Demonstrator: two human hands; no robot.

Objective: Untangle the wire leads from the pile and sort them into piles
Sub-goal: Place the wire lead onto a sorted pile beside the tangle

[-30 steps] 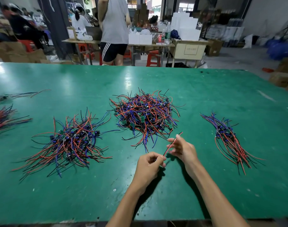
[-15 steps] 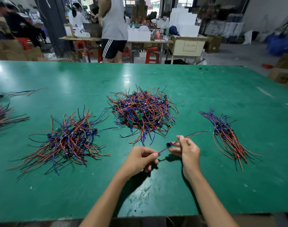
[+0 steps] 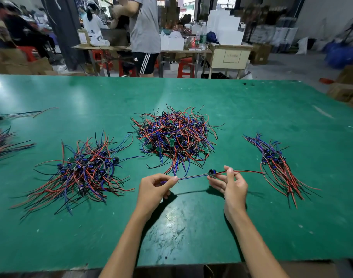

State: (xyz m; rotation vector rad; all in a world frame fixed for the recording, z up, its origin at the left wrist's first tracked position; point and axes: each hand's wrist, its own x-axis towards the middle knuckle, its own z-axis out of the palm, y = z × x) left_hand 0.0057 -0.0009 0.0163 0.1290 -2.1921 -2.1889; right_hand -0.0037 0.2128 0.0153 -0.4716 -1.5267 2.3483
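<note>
Both hands are over the near-centre of the green tabletop (image 3: pixel 272 109), stretching one wire lead (image 3: pixel 193 176) between them, held just above the surface.

Left hand (image 3: pixel 153 189): narrow pinch grip, thumb and forefinger closed on the blue/purple end of the lead, other fingers curled under.

Right hand (image 3: pixel 232 187): grip holding the lead beside its small blue-and-black component (image 3: pixel 211 171), thumb on top, fingers underneath. The thin red-and-black tail (image 3: pixel 250 171) runs out past the hand to the right, its tip near the right pile.

Lead runs roughly horizontal, slightly higher on the right. Its shadow falls on the tabletop below.

Piles:
- Big tangled mound of red, blue and black wire leads with small green boards (image 3: pixel 175 137) sits just behind the hands, centre of the tabletop. Dense, unsorted.
- Looser spread pile of red, blue and black leads (image 3: pixel 83 169) to the left, well apart from the left hand, wires fanning toward the near-left.
- Narrow aligned bundle of red and blue leads (image 3: pixel 276 163) to the right, components clustered at the far end, red tails pointing to the near-right.
- Partial pile of red and dark wires (image 3: pixel 3 143) at the left edge, cut off by the frame; a few thin stray wires (image 3: pixel 29 113) lie behind it.

Background: a person in a grey shirt and black shorts (image 3: pixel 144 35) stands at a cluttered workbench (image 3: pixel 131 48) beyond the tabletop; red plastic stools (image 3: pixel 184 67) under it; white boxes and a beige cabinet (image 3: pixel 231 56) to the right.
</note>
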